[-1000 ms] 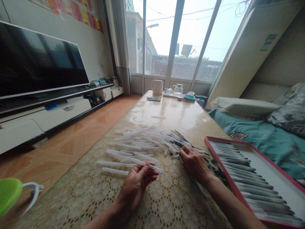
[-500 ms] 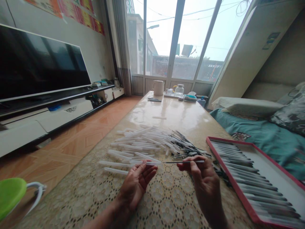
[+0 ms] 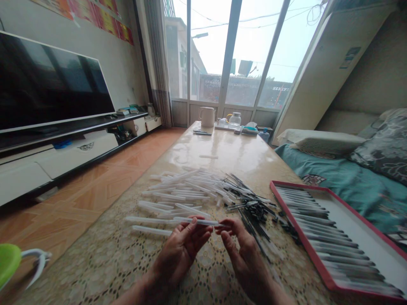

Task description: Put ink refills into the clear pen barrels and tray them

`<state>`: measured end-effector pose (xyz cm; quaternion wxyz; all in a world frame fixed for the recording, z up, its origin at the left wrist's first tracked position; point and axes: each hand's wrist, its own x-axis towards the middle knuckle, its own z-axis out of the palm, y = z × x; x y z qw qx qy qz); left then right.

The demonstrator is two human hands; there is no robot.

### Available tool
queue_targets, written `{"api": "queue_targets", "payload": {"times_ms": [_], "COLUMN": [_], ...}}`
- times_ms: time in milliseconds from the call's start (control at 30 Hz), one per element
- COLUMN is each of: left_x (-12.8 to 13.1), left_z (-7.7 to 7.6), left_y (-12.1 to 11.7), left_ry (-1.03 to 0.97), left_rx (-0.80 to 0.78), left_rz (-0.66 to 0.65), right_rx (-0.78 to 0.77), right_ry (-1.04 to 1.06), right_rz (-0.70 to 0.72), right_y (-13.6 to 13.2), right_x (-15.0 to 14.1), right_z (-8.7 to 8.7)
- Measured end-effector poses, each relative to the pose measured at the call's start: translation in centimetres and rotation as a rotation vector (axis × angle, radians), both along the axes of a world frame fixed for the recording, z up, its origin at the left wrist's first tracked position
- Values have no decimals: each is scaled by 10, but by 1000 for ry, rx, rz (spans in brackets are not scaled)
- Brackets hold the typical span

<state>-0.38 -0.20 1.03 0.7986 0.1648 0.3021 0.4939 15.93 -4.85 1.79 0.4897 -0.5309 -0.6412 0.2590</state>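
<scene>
My left hand pinches a translucent white pen barrel between thumb and fingers, held level above the table. At the barrel's right end, my right hand has its fingertips closed on the end of a dark pen refill, most of which now lies inside the barrel. Just beyond my left hand spreads a pile of loose white barrels. Thin black refills and small black pen parts lie in a heap beyond my right hand.
To the right, a red-rimmed box holds a row of pens. A beige jug, a glass pitcher and a tissue pack stand at the table's far end. A green stool is at the lower left.
My right hand has moved left to meet the barrel, and the refill it holds has slid into it. My left hand keeps its grip; the view has shifted slightly.
</scene>
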Motion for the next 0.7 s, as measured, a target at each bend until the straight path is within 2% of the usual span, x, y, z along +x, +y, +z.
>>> {"api": "queue_targets", "payload": {"times_ms": [67,200,333,433,700], "left_x": [-1,-2,-2,-1,-1], "left_z": [1,6,6,3,3], "left_y": [2,5,5,3,2], "left_ry": [-6,17,30,57,149], "left_rx": [-29,-98,-80,-41,-6], "left_rz": [34,126,112,89,66], "right_rx": [36,60,-22,-49,-7], "right_ry": [-136,-530,-824,-880,-971], "right_rz": [-77,-381,-458,-459,-460], "right_y": [4,19,28,31,33], "right_x": [14,63,97,100,89], "right_z": [2,-3,-17,-22,-18]}}
